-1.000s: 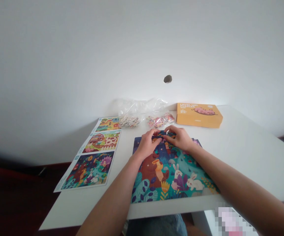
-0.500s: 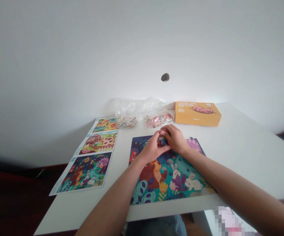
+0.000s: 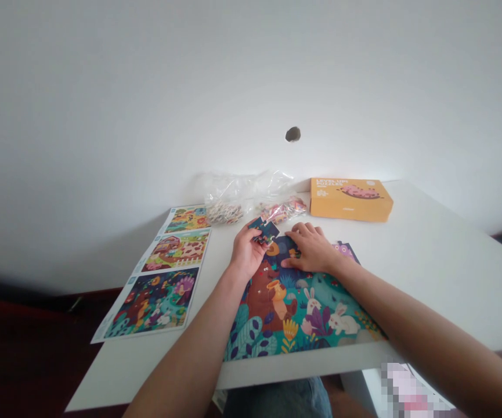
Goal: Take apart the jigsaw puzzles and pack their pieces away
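An assembled jigsaw puzzle with a bear and rabbits lies on the white table in front of me. My left hand is closed on a dark blue puzzle piece, lifted above the puzzle's upper left corner. My right hand lies flat with fingers spread on the upper middle of the puzzle, pressing it down.
A sheet with three reference pictures lies to the left. Two clear bags of loose pieces sit at the back by the wall. An orange puzzle box stands at the back right.
Both hands were together at the puzzle's top edge. My left hand has since lifted a dark blue piece away to the left, and my right hand has flattened onto the puzzle.
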Available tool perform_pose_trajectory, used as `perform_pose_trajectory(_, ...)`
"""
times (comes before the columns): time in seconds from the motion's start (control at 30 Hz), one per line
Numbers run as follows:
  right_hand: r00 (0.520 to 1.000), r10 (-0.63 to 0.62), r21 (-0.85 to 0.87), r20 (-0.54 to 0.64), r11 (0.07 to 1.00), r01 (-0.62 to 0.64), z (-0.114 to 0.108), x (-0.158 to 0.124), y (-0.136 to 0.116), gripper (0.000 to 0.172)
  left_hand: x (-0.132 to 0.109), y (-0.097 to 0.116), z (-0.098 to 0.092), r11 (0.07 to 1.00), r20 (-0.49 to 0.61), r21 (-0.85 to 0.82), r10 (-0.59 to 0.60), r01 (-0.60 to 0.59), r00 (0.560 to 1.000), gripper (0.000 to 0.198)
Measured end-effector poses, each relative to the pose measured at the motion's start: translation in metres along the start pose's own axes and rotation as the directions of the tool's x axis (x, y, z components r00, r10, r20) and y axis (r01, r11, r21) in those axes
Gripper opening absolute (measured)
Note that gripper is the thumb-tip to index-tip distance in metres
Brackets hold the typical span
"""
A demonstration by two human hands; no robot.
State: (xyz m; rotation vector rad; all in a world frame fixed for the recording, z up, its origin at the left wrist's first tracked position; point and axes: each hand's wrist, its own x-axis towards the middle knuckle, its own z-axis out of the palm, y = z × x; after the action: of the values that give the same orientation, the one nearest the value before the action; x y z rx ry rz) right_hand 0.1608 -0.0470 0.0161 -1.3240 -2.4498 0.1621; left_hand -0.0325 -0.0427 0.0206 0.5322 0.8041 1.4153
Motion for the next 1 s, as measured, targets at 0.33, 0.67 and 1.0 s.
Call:
perform_pose_trajectory(0.33,0.998,0.057,0.038,-0.002,0.998,-0.057,0.005,0.008,0.008,0.081,-0.006,0.011,0.002,0.969,0.161,-0.202,-0.113,0.145,0.98,0.023)
perform_pose_trajectory(0.67,0.993,0.116,0.459,0.018,0.882,-0.111,0.005,0.008,0.005,0.022,0.004,0.011,-0.006,0.963,-0.107,-0.037,0.261,-0.266,0.959,0.046)
perform_pose_trajectory(1.0,0.988,0.154,0.621,-0.014,0.776,-0.112,0.008,0.008,0.002,0.025,0.007,-0.003,-0.004,0.904,-0.102,0.178,0.41,-0.389,0.906,0.057)
